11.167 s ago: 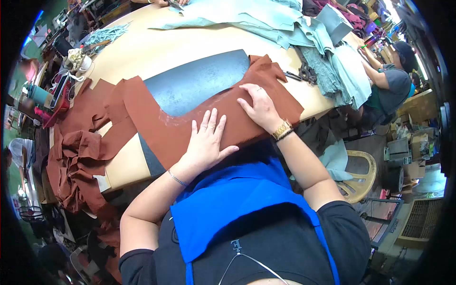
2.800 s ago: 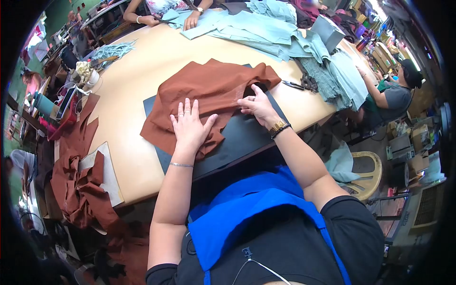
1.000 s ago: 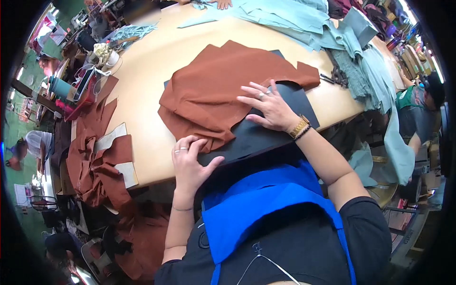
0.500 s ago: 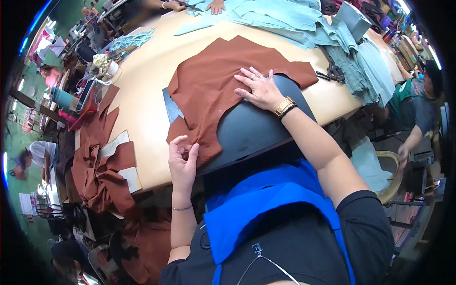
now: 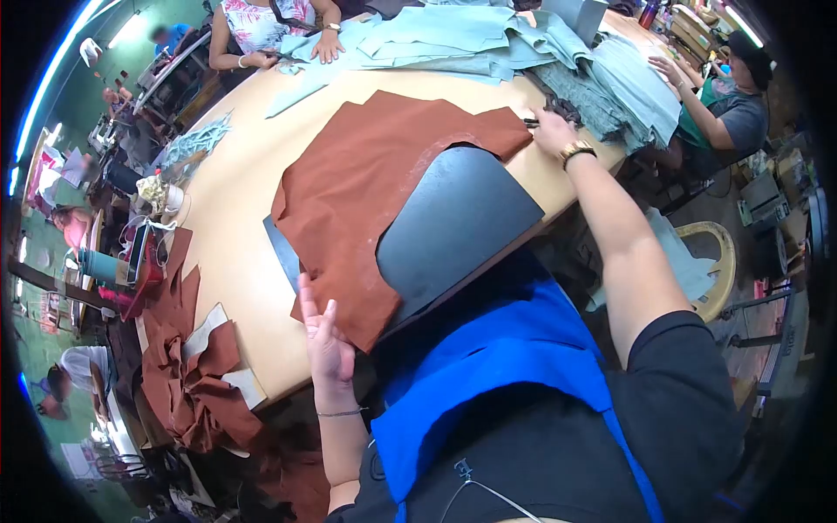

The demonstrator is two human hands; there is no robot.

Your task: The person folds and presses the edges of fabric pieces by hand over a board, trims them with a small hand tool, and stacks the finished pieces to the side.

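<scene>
A piece of reddish-brown leather (image 5: 357, 166) lies spread over a dark board (image 5: 458, 231) near the table's front edge, its curved cutout leaving part of the board bare. At the leather's lower left edge is my left hand (image 5: 327, 344), palm turned up and fingers apart, holding nothing. My right hand (image 5: 554, 132) reaches beyond the leather's right end, its fingers closed at a small dark tool, only part of which shows. Dark scraps (image 5: 558, 103) lie just past that hand.
Crumpled brown leather pieces (image 5: 196, 383) hang over the table's left edge. Light blue-green leather sheets (image 5: 436, 44) cover the far side, where a person (image 5: 261, 26) works. Another person (image 5: 737, 109) sits at the right, and a yellow chair (image 5: 719, 279) stands below.
My right hand has left the leather and reached right to the dark tool. My left hand has let go of the leather's lower edge and opened. The leather now lies flatter.
</scene>
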